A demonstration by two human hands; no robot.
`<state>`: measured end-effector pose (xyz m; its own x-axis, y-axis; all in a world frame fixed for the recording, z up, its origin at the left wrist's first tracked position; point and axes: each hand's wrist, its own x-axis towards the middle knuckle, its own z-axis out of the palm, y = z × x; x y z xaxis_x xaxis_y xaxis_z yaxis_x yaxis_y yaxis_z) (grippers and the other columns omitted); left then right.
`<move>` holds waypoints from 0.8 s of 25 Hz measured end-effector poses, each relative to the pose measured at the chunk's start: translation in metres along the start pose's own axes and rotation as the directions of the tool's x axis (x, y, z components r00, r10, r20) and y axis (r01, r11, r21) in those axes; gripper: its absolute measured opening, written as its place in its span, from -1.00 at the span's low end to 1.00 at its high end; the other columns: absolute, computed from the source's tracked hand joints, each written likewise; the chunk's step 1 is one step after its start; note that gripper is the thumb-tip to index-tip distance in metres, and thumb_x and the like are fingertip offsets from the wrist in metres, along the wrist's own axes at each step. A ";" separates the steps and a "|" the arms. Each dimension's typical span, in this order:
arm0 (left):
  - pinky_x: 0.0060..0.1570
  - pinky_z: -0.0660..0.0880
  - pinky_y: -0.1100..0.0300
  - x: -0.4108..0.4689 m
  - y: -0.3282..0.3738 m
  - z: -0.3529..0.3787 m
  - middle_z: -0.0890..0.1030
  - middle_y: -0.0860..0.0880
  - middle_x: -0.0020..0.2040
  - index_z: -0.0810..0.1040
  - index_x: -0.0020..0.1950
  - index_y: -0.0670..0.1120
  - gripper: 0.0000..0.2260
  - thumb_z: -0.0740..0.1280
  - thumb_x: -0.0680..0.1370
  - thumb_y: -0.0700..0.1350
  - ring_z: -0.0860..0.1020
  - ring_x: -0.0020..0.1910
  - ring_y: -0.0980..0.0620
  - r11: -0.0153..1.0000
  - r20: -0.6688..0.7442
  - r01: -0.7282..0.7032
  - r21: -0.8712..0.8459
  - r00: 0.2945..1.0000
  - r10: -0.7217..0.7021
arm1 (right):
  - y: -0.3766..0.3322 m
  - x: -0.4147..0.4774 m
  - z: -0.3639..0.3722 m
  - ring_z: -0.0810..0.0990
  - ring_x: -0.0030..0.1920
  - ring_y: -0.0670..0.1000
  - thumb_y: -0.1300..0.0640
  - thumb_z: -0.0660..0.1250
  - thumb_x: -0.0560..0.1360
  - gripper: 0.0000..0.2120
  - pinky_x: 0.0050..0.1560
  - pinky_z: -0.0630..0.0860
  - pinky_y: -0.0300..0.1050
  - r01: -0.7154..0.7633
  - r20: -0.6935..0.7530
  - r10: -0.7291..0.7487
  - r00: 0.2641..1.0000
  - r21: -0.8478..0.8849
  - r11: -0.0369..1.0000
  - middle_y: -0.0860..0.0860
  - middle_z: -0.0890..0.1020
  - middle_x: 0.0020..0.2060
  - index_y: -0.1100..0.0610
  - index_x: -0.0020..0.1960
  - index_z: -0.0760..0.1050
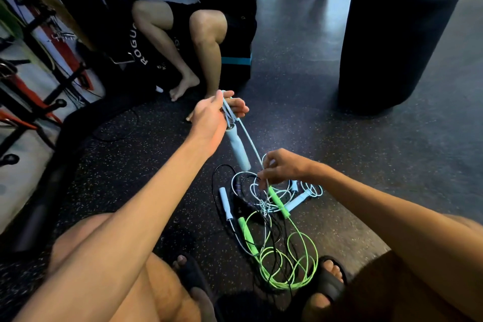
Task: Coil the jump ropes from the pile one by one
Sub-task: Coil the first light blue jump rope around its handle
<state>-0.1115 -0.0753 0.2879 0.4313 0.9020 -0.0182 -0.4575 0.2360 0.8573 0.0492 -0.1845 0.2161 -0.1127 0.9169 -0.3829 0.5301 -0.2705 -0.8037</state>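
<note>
Floor (300,102): dark speckled rubber, matt; pale blue handle (238,150): soft foam look, metal cap; green rope (290,264): smooth glossy plastic

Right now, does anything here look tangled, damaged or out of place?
Nothing looks damaged. The pile of green, black and pale blue jump ropes on the dark speckled rubber floor is tangled: cords cross one another. The pale blue jump rope between the left hand and right hand runs down into that tangle.

L grip (217,112) holding pale-blue rope (239,149) loops, R grip (283,167) pinching its cord, rope pile (247,235) on floor (352,165)
</note>
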 end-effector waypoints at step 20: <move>-0.56 0.25 0.27 -0.018 -0.018 0.006 0.41 -0.07 -0.48 0.58 -0.11 -0.22 -0.64 0.09 0.68 -0.08 0.32 -0.56 0.05 0.585 0.225 0.024 0.811 0.910 -0.349 | -0.058 -0.023 -0.039 0.38 -0.44 -0.17 0.25 0.30 0.56 -0.89 -0.39 0.33 -0.27 0.434 -0.481 -0.456 0.749 -0.164 0.886 -0.11 0.48 -0.45 0.19 -0.14 0.55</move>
<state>-0.1065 -0.0977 0.2761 0.7269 0.6570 -0.2000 0.3731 -0.1333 0.9182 0.0541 -0.1780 0.2894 0.0785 0.9510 0.2991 0.5586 0.2066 -0.8033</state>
